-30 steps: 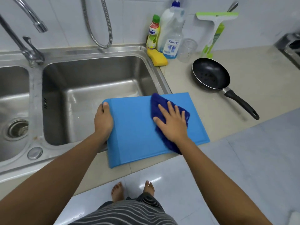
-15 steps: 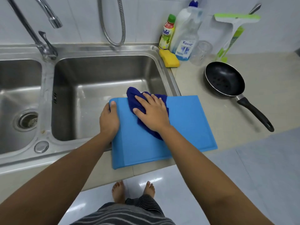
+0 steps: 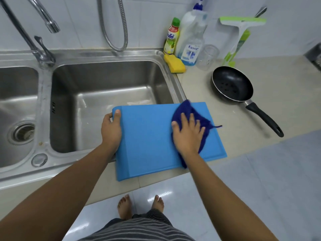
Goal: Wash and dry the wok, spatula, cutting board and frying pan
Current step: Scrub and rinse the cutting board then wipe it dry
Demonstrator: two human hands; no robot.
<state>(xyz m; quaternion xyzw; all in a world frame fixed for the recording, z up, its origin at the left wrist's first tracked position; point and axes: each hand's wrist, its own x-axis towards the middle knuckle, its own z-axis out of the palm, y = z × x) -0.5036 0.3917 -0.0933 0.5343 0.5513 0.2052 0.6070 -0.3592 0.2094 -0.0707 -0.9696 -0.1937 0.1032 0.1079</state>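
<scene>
Right hand (image 3: 188, 134), fingers spread flat, presses a dark blue cloth (image 3: 187, 108) onto the blue cutting board (image 3: 149, 140); left hand (image 3: 111, 131) grips its left edge. The board lies on the counter (image 3: 199, 87), partly over the sink (image 3: 107, 79); the frying pan (image 3: 231, 84) sits apart

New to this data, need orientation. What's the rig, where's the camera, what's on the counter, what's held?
No robot: a person's bare hands, filmed by one wide-angle camera worn on the head, looking down. A blue cutting board lies on the counter, its left end over the sink. The left hand grips that end. The right hand presses a dark blue cloth onto the board, fingers straight. A black frying pan sits to the right. Behind stand a spray bottle, a yellow sponge, a clear cup and a green squeegee.
</scene>
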